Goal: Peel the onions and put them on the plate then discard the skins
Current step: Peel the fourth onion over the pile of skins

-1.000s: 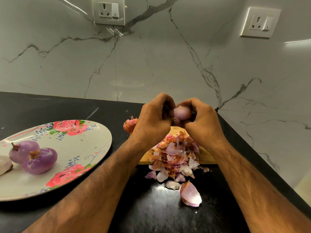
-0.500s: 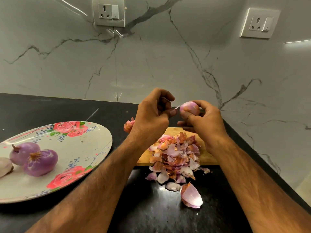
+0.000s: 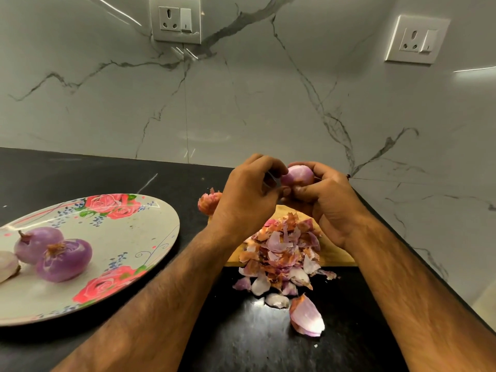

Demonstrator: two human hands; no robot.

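**Obs.** Onion (image 3: 298, 175) is held in the air above the far edge of the cutting board (image 3: 335, 255), between both hands.
- Right hand (image 3: 330, 202): grip narrow, fingers and thumb curled round the bulb's right side and underside, carrying it.
- Left hand (image 3: 247, 194): grip also narrow, fingers curled, tips pinching at the bulb's left flank. Whether a flake of skin sits between them is too small to tell.
- The surface showing between the hands is pale pink and smooth. Judged nearly bare.

**Around the board.**
- Skin pile (image 3: 281, 251) lies on the board's near-left part and spills over its near edge onto the black desk (image 3: 241, 345).
- One large curved skin piece (image 3: 307, 316) lies on the desk just beyond the spill.
- A second onion with papery skin (image 3: 208, 202) sits just off the board's far-left corner, partly hidden by the left hand.
- Plate (image 3: 150, 237) is well left of the board and carries two purple peeled onions (image 3: 64, 260) that touch each other. A paler one beside them is cut by the frame edge.

**Handling (judgement).**
- The bulb is small, light and firm. Its bare layer is probably moist and slick, so cradle it round the middle rather than squeeze the ends.
- Dry skin is brittle and tears into scraps. Lift it from the root or neck end, where an edge stands free.
- A round bulb may roll on the plate, so set it against the others.
- The skins weigh almost nothing, so scoop them with both hands.
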